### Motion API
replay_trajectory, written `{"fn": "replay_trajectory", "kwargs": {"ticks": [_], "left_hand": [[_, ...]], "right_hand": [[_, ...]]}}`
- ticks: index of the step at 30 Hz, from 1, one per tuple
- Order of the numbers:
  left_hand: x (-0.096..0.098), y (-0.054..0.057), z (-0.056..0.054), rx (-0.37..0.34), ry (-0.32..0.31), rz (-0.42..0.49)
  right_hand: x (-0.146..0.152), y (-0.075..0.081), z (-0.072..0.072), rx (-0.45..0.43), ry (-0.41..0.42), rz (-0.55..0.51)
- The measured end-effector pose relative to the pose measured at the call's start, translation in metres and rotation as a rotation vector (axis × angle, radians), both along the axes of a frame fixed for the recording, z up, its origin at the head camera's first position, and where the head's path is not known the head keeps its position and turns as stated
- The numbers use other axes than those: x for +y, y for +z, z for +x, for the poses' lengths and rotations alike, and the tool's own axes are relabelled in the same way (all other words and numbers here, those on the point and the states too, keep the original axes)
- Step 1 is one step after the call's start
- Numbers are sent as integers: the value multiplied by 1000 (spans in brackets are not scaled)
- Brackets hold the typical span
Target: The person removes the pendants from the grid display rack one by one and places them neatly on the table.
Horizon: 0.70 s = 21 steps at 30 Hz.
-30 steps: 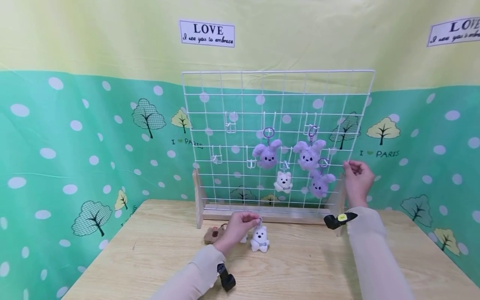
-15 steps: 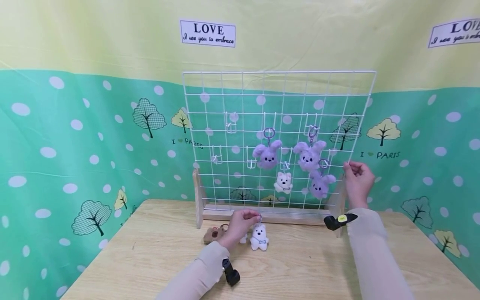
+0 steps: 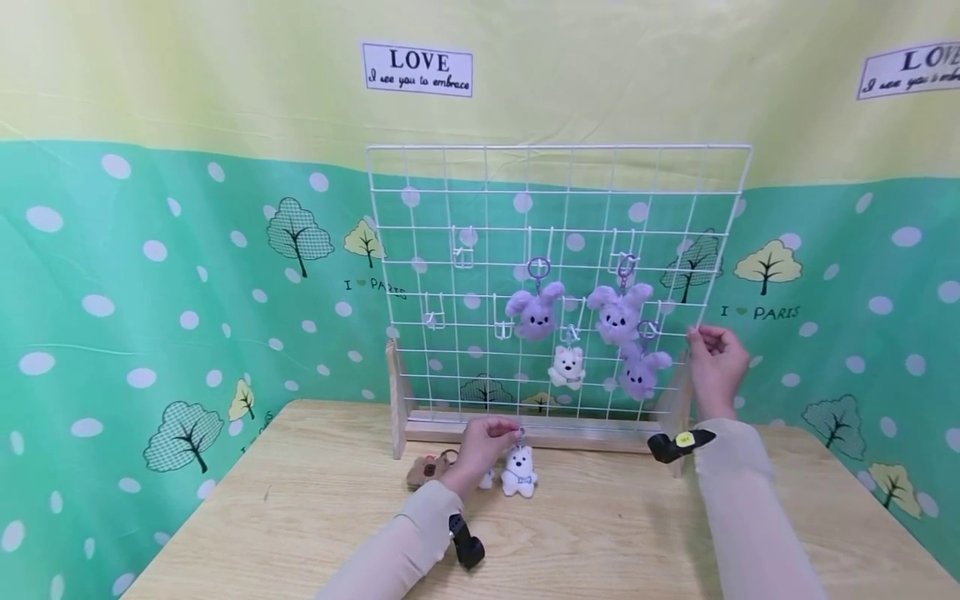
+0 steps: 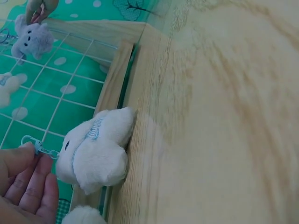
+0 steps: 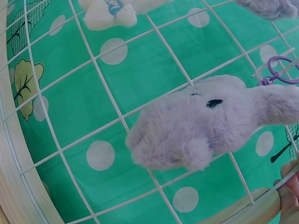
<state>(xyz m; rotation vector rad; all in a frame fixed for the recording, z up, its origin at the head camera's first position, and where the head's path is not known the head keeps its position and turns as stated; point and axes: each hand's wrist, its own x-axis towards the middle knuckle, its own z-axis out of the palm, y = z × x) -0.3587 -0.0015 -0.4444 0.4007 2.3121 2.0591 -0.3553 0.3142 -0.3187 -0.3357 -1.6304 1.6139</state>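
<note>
My left hand [image 3: 480,454] pinches the light-blue clasp of a white bear plush keychain [image 3: 519,472]. In the left wrist view the clasp [image 4: 38,146] lies at the thumb and fingertips, and the plush [image 4: 96,151] hangs from it in front of the rack's wooden base. Out at the right side, my right hand [image 3: 717,367] grips the edge of a white wire grid rack [image 3: 558,147] between thumb and fingers. Close to that hand hangs a purple rabbit plush keychain [image 3: 640,372]; only part of the hand [image 5: 290,193] shows in the right wrist view.
Two more purple rabbit plushes [image 3: 617,315] and a white bear plush [image 3: 567,367] hang from grid hooks. Bare hooks [image 3: 462,257] sit at the left. Behind my left hand, a brown plush [image 3: 426,471] and a partly hidden white one [image 3: 487,478] lie on the wooden table [image 3: 585,542].
My left hand has risen slightly with the white bear plush keychain and its forearm has shifted a little to the right. The right hand keeps its place on the rack's edge.
</note>
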Motion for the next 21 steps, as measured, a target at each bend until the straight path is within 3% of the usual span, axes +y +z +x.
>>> {"fn": "replay_trajectory", "kwargs": {"ticks": [8,14,17,21], "left_hand": [[-4,-3,-1,74,-7,24],[-4,0,-1,7,22,2],[-3,9,1,10,29,-2],[-3,34,5,58,34,13]], "right_hand": [[0,-2,2,-21,-11,21],[0,-4,1,-16,-15,32],[0,-4,0,-6,-14,28],[1,-3,0,-5,-17,27]]}}
